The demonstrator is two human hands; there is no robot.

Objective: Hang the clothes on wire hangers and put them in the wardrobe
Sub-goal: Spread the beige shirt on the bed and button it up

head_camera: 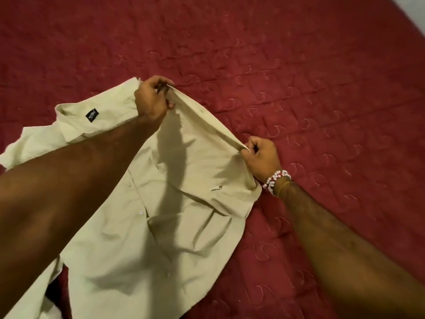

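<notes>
Now, left hand (pixel 153 97): we see it clenched on the shirt, fingers curled and thumb pressed down, gripping a fold of cloth at the upper end of the open front.
Right hand (pixel 262 157): it grasps the same stretch of cloth farther along. The thumb and curled fingers pinch a small point of fabric.
Front edge (pixel 207 120): it is pulled taut between the two grips, a straight raised band running from the left hand down and to the right to the right hand, lifted off the rest of the garment.
Shirt (pixel 161 203): a pale cream button-up, spread on the bed. Most of it lies below and to the left of both hands. It runs from the grips toward the bottom of the view, and the left forearm crosses over it.
Collar (pixel 66 109): just to the left of the left hand, lying open, with a small black label (pixel 91 116) inside it.
Buttons (pixel 140 212): small and white, on a strip of the shirt beside the left forearm, below the left hand.
Shadow: a dark shadow falls on the cloth between the hands.
Bracelets (pixel 277 180): red and white beads wound round the right wrist, which is just beside the shirt's right border.
Bedspread (pixel 299 65): deep red and quilted, with stitched curls. It lies under the shirt and fills nearly the whole view.
Lower left: a dark patch shows beside the shirt's lower part; we cannot tell what it is.
Top right corner: a pale strip lies beyond the bedspread.
</notes>
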